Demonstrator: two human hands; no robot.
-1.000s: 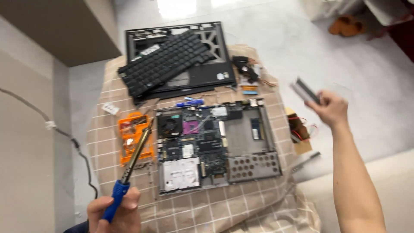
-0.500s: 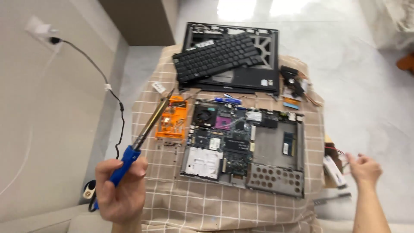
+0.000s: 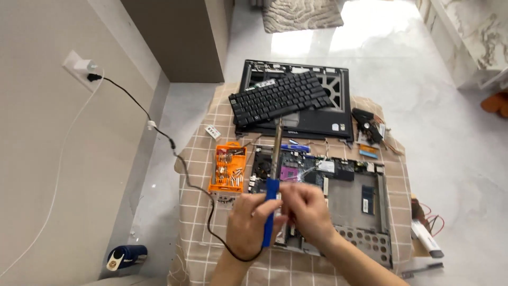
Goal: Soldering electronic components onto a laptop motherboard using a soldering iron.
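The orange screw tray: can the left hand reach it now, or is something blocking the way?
Probably yes. The orange screw tray lies just ahead of the left hand with nothing between, but that hand grips the blue-handled soldering iron, so it is occupied.

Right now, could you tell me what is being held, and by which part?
A soldering iron, gripped by its blue handle: left hand wrapped around it, right hand touching alongside.

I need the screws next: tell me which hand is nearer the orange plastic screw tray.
Left. The left hand sits just below-right of the orange plastic screw tray; the right hand is farther right.
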